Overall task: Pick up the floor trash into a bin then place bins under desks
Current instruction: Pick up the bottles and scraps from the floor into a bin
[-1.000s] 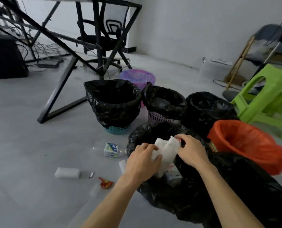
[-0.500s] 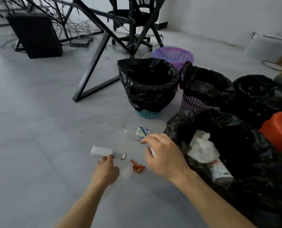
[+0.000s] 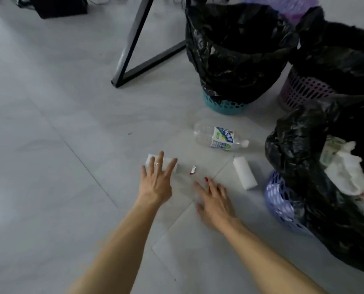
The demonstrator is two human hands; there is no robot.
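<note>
My left hand (image 3: pixel 156 179) hovers with fingers spread over a white foam block (image 3: pixel 151 158) on the grey floor, partly hiding it. My right hand (image 3: pixel 213 199) is spread flat over a red wrapper (image 3: pixel 206 178), of which only a tip shows. A small silver scrap (image 3: pixel 193 169) lies between the hands. A second white block (image 3: pixel 244 175) and a clear plastic bottle (image 3: pixel 217 138) lie further right. The purple bin (image 3: pixel 278 205) with a black liner holds crumpled white paper (image 3: pixel 346 172).
A teal bin (image 3: pixel 223 103) and a pink bin (image 3: pixel 304 90), both with black liners, stand behind the bottle. A black desk leg (image 3: pixel 134 45) runs down to the floor at the upper middle. A black box (image 3: pixel 57 6) sits top left.
The white paper left my hands and now lies in the purple bin. Both hands moved left and down to the floor trash, and the view tilted downward.
</note>
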